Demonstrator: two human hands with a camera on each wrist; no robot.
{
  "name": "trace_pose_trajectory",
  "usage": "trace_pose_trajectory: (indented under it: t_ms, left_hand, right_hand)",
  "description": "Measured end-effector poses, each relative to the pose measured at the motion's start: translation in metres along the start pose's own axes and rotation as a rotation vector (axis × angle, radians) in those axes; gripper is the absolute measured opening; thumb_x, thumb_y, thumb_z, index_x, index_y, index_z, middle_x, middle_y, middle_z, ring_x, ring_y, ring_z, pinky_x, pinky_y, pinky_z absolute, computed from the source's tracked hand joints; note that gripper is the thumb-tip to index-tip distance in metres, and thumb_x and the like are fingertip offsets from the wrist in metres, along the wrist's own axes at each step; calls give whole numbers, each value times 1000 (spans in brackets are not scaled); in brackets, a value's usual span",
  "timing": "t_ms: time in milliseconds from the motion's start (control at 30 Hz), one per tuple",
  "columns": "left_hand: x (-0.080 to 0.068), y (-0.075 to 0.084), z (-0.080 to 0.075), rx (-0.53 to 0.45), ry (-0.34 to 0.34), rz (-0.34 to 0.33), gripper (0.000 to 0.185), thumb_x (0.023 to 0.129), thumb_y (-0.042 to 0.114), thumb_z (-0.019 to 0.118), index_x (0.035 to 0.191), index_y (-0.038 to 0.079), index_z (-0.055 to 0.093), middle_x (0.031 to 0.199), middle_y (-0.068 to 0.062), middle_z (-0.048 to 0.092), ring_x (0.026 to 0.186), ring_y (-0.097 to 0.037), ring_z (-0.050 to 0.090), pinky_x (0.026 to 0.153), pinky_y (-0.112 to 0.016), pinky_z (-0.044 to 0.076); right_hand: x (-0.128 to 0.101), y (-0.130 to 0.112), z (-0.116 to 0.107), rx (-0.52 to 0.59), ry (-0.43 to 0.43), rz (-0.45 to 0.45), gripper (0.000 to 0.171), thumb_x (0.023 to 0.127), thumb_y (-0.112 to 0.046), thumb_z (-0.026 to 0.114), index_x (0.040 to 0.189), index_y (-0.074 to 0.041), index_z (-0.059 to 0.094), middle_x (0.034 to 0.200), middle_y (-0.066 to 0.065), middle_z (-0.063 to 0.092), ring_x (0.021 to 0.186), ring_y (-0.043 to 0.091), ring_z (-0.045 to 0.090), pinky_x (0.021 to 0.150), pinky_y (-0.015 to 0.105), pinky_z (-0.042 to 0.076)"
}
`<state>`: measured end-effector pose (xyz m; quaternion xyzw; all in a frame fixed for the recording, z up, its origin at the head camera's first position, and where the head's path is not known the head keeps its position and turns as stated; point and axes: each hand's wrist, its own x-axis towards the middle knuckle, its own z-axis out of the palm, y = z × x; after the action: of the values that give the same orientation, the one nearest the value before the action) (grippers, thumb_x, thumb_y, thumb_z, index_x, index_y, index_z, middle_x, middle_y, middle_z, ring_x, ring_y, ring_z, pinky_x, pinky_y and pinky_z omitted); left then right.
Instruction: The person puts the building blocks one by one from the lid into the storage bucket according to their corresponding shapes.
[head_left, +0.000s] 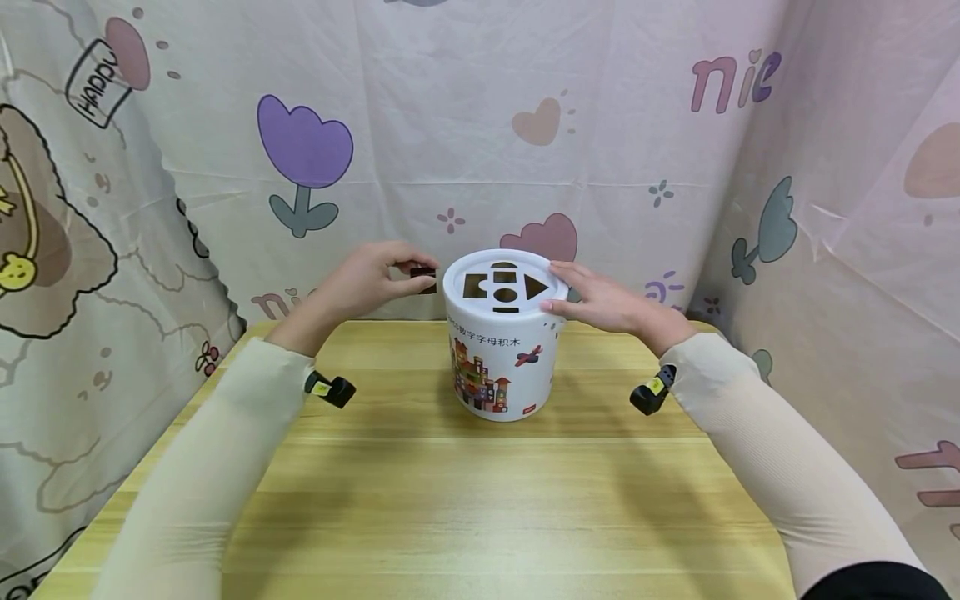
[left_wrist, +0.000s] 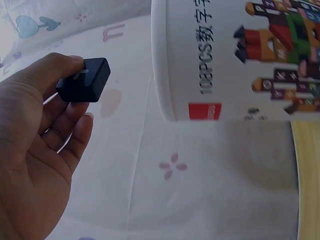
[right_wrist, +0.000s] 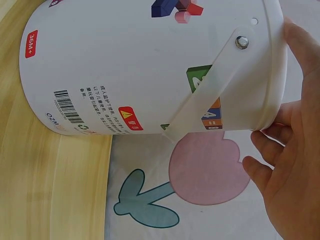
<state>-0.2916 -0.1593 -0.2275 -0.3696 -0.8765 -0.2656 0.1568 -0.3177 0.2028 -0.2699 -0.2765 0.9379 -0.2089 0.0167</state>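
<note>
A white bucket (head_left: 504, 367) stands upright on the table, printed with coloured toy blocks and lettering. Its white lid (head_left: 480, 307) has several cut-out openings, among them a triangle, a circle and a square. Left of the lid, my left hand (head_left: 367, 282) pinches a small dark block (left_wrist: 84, 82) between thumb and fingers, apart from the bucket. A light mark shows on one face of the block. My right hand (head_left: 606, 302) grips the lid's right rim, with the fingers bent around the edge in the right wrist view. A white strap handle (right_wrist: 212, 85) hangs along the bucket's side.
The light wood table (head_left: 487, 508) extends in front of the bucket toward me. A pale printed cloth (head_left: 435, 108) hangs behind the table and along both sides. A small black camera (head_left: 332, 389) is strapped to the left wrist, another camera (head_left: 652, 392) to the right.
</note>
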Motion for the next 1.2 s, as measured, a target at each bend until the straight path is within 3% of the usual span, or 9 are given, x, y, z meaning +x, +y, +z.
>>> trace_pose_trajectory:
  t_ms: [300,533,833,1200]
  left_hand:
    - [34,17,17,-70,-62,-14,23,91,18,71,111,8,72,96,-3,67,89,-21,57,78,-35,49]
    - [53,28,35,-80,-119,-11,23,92,20,71,112,8,72,97,-2,67,89,-20,57,80,-36,51]
    - [62,32,56,-138,-187,-62,23,92,21,70,113,13,72,103,-2,67,88,-19,57,76,-31,51]
    - [68,34,72,-112,-264,-39,22,93,22,69,113,12,71,107,0,68,91,-15,61,78,-29,54]
  right_hand:
    - [0,0,0,-10,2,1,89,93,-66,48,158,-13,18,162,10,14,145,37,17,114,59,20]
    - [1,0,0,-9,1,3,89,92,-67,47,158,-13,18,162,10,15,145,37,19,113,59,22]
    - [2,0,1,0,-9,6,90,92,-68,46,158,-13,17,162,11,13,144,38,20,113,59,23]
    - [1,1,1,-2,-8,15,90,92,-68,46,158,-14,17,162,10,13,145,38,19,113,60,23]
